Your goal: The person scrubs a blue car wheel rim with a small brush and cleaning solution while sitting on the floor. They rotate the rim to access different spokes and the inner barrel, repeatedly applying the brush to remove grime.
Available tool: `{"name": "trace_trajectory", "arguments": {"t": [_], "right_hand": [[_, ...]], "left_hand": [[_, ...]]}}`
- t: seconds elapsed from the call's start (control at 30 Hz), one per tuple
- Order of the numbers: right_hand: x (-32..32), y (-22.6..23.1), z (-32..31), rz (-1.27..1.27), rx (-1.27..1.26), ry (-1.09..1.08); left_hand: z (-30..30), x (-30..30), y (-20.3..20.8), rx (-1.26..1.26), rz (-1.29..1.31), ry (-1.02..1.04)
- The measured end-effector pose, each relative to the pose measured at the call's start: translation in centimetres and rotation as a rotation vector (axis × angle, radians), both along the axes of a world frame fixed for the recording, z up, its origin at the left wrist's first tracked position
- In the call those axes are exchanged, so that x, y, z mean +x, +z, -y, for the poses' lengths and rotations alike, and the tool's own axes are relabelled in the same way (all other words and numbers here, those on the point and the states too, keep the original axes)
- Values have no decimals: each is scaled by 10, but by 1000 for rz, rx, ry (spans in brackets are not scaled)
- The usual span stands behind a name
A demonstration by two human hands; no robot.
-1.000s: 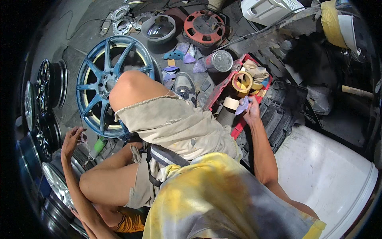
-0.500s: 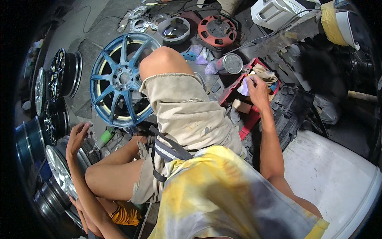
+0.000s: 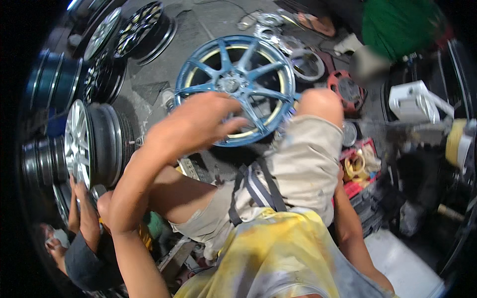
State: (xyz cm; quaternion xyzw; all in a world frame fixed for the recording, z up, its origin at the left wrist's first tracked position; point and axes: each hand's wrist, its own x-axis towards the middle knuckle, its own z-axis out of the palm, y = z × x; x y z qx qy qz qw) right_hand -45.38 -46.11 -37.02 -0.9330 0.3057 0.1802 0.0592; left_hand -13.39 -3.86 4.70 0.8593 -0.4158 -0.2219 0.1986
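Note:
A blue multi-spoke car wheel rim lies flat on the floor ahead of me. My left hand is over its near left side, thumb and fingers apart and slightly blurred, with nothing visible in it. Whether the fingertips touch the spokes I cannot tell. My right forearm runs along the outside of my right thigh. My right hand is almost wholly hidden behind the thigh, so its fingers and anything in them do not show. Close by it stands a red box with a roll of yellowish tape and rags.
Several rims stand at the left, one silver. Another person's arms reach toward it. A lidded can, a red slotted disc and a bowl lie beyond my right knee. A person in green is at the far right.
My view has swung left. My left hand has moved from beside my left leg to over the blue rim. My right hand has left the red box, where it held a purple-and-white piece.

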Motion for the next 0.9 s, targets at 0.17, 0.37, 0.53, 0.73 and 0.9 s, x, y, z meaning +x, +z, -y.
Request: {"name": "trace_trajectory", "arguments": {"t": [0.17, 0.37, 0.53, 0.73, 0.9], "right_hand": [[30, 28, 19, -69, 20, 39], [60, 96, 53, -84, 27, 12], [64, 116, 65, -73, 34, -2], [49, 125, 69, -52, 49, -34], [41, 127, 76, 0, 76, -64]], "left_hand": [[26, -19, -38, 145, -101, -31], [20, -69, -52, 497, -113, -332], [11, -79, -43, 288, -16, -275], [15, -81, -42, 257, 66, -252], [20, -82, -48, 272, -17, -282]]}}
